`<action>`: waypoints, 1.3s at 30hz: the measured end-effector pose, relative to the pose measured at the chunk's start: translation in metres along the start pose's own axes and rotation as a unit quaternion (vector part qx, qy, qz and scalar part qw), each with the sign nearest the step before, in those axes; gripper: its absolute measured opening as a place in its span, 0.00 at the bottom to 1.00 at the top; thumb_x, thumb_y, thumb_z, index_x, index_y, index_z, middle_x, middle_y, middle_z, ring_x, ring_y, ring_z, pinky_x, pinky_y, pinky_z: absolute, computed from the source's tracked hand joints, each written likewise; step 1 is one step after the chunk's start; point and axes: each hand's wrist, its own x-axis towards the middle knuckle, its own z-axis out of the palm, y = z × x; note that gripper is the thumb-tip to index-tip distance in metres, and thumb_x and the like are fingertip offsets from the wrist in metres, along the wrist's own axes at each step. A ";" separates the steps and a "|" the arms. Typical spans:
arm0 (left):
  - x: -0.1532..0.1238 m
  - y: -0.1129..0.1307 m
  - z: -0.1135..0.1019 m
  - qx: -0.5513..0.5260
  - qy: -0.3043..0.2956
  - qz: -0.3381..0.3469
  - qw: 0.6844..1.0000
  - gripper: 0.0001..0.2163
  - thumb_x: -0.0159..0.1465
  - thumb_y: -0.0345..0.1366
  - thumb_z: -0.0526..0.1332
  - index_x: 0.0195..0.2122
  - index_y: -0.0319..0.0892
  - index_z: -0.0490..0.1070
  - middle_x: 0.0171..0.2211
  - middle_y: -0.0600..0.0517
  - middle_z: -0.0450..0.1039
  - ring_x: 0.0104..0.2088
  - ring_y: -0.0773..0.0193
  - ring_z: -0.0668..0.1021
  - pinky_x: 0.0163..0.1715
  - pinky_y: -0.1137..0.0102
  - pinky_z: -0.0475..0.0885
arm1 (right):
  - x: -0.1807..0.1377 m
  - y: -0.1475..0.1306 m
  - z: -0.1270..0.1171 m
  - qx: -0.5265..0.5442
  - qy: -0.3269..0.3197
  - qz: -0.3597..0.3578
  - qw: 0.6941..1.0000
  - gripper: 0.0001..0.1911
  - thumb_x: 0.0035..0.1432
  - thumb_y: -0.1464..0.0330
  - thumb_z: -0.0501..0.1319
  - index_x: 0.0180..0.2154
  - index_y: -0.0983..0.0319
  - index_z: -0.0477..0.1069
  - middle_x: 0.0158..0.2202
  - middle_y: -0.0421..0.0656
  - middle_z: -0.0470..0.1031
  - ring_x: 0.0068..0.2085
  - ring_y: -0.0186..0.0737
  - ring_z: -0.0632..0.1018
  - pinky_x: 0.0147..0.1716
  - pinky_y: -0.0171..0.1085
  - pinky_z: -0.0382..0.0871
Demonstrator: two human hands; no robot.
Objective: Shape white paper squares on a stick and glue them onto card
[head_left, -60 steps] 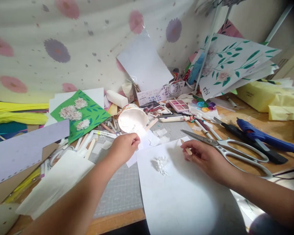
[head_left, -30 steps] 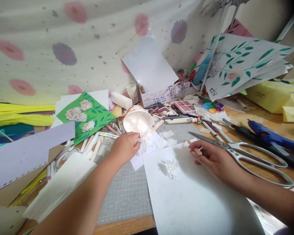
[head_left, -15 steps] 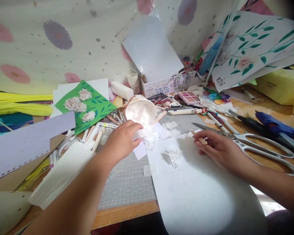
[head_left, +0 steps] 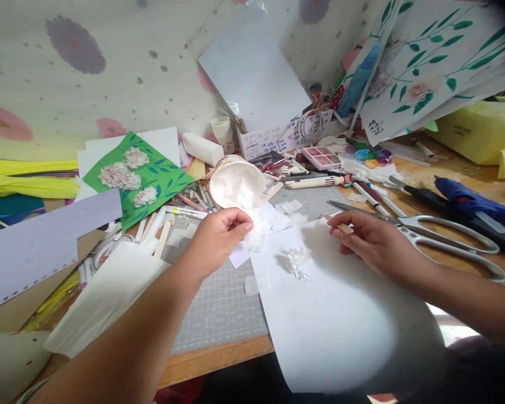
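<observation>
My left hand [head_left: 219, 241] is closed in a pinch on a piece of thin white tissue paper [head_left: 258, 234], just in front of a tipped white paper cup [head_left: 235, 182]. More white tissue shows inside the cup. Between the fingers of my right hand [head_left: 366, 241] is a short flat wooden stick [head_left: 344, 228]; this hand hovers over the right part of a large white sheet [head_left: 340, 331]. A small cluster of crumpled white tissue [head_left: 295, 262] sits on the sheet between my hands.
Large scissors [head_left: 441, 233] and a blue glue gun [head_left: 475, 199] lie at the right. Left of the cup is a green card with paper flowers [head_left: 137, 177]. Pens and a pink palette [head_left: 321, 158] crowd the back. A grey cutting mat [head_left: 219, 314] lies beneath.
The fingers of my left hand have come together on the tissue, and the hand has drawn slightly away from the cup. My right hand keeps hold of the stick. The camera view has shifted a little.
</observation>
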 end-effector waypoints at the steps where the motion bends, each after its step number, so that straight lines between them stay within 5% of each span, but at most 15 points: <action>1: -0.001 0.001 0.001 -0.021 -0.013 -0.014 1.000 0.06 0.60 0.37 0.58 0.31 0.40 0.70 0.25 0.55 0.70 0.25 0.68 0.73 0.26 0.74 0.68 | 0.000 -0.002 0.000 0.001 0.000 0.001 1.000 0.17 0.58 0.54 0.56 0.40 0.61 0.68 0.23 0.39 0.72 0.24 0.38 0.76 0.24 0.34 0.67; 11: -0.007 0.006 0.009 -0.057 -0.150 -0.087 0.983 0.02 0.57 0.33 0.60 0.30 0.41 0.68 0.22 0.56 0.72 0.24 0.67 0.76 0.28 0.72 0.69 | -0.004 -0.005 -0.003 -0.014 0.000 0.004 1.000 0.16 0.59 0.57 0.55 0.42 0.61 0.68 0.22 0.40 0.73 0.24 0.39 0.75 0.24 0.35 0.66; 20: -0.003 -0.003 0.009 0.082 -0.123 -0.045 0.988 0.02 0.55 0.31 0.60 0.26 0.42 0.71 0.23 0.56 0.70 0.25 0.67 0.72 0.25 0.73 0.64 | -0.003 -0.002 -0.003 -0.011 -0.004 -0.010 1.000 0.15 0.60 0.58 0.56 0.41 0.62 0.68 0.22 0.40 0.73 0.25 0.38 0.76 0.25 0.34 0.66; 28: -0.006 -0.002 0.010 0.146 -0.146 0.022 0.978 0.10 0.57 0.30 0.58 0.39 0.45 0.73 0.30 0.55 0.71 0.29 0.66 0.73 0.30 0.72 0.67 | -0.001 -0.003 -0.002 -0.005 -0.003 -0.017 1.000 0.15 0.59 0.57 0.56 0.40 0.61 0.68 0.22 0.39 0.72 0.24 0.38 0.76 0.25 0.34 0.65; 39: -0.009 0.005 0.010 0.226 -0.144 0.061 0.961 0.05 0.62 0.34 0.56 0.32 0.44 0.71 0.26 0.55 0.72 0.27 0.64 0.73 0.28 0.70 0.63 | -0.001 -0.005 -0.002 -0.013 0.006 -0.014 1.000 0.13 0.59 0.60 0.56 0.40 0.61 0.68 0.21 0.39 0.72 0.24 0.37 0.75 0.24 0.33 0.63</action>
